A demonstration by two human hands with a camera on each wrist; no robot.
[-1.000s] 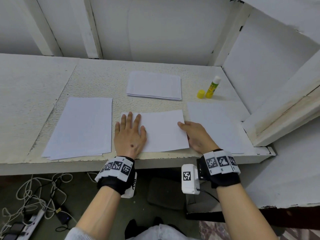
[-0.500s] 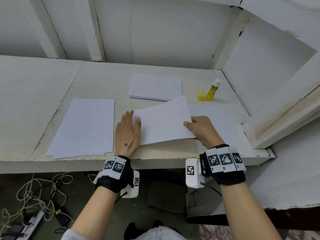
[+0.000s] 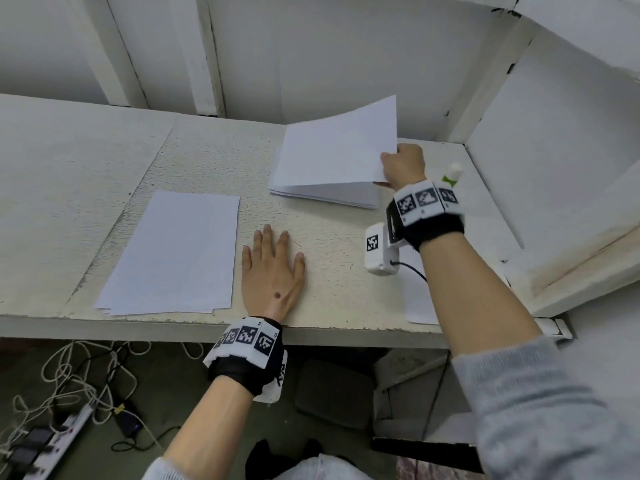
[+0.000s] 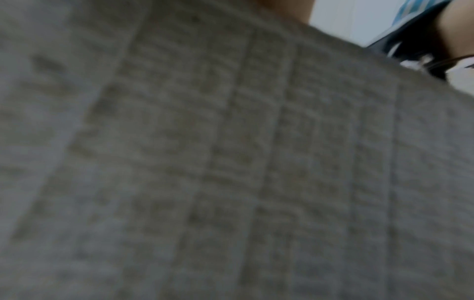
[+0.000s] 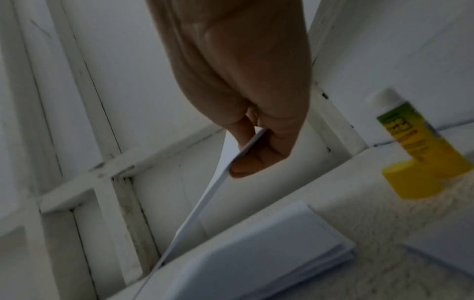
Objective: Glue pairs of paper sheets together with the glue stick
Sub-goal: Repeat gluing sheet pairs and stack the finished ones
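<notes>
The right hand (image 3: 403,164) pinches a tilted paper sheet (image 3: 337,150) over the far paper stack (image 3: 325,195). The left hand (image 3: 273,271) lies flat, fingers released, on the table (image 3: 207,161) nearer than that stack.

I'm seeing a rough white table (image 3: 86,161) running across the middle of the head frame, with white wall panels (image 3: 346,57) and wooden battens (image 3: 204,53) behind it. Lower left, under the table edge, a tangle of white cords (image 3: 69,372) lies on the dark floor beside a power strip (image 3: 52,441). Bottom centre, a dark grey pad (image 3: 334,396). Lower right, a grey knit sleeve (image 3: 554,410).
</notes>
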